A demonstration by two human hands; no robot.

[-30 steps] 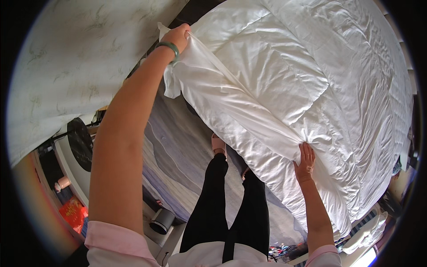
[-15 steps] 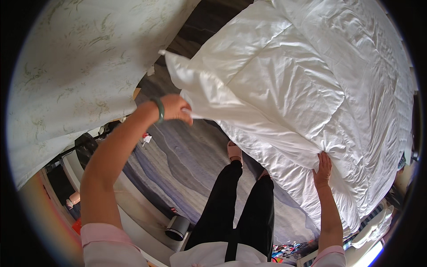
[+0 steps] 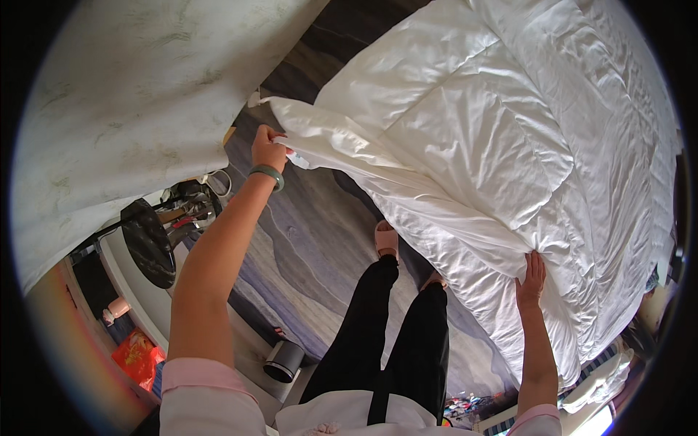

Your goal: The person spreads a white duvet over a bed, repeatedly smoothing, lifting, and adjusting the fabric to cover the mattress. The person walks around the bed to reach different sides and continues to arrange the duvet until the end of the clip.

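Note:
A large white quilt (image 3: pixel 465 123) with stitched seams spreads over the right side, wrinkled and glossy. Its near-left edge is lifted into a flap (image 3: pixel 342 142) that stretches diagonally between my hands. My left hand (image 3: pixel 270 149), with a green bangle at its wrist, is closed on the edge of this flap, out over the floor. A small pale label-like piece hangs just beside those fingers. Lower on the right, my right hand (image 3: pixel 531 282) lies flat on the quilt with fingers extended, where creases gather at its fingertips.
A pale patterned curtain-like cloth (image 3: pixel 145 94) hangs at the upper left. Below it are a dark oval panel (image 3: pixel 149 243), a red bag (image 3: pixel 138 356) and a dark bin (image 3: pixel 283 361). My slippered feet stand on grey wavy flooring (image 3: pixel 305 247) beside the quilt.
My left hand has moved up and to the left, drawing the flap's edge tauter. My right hand stays pressed on the quilt at nearly the same spot.

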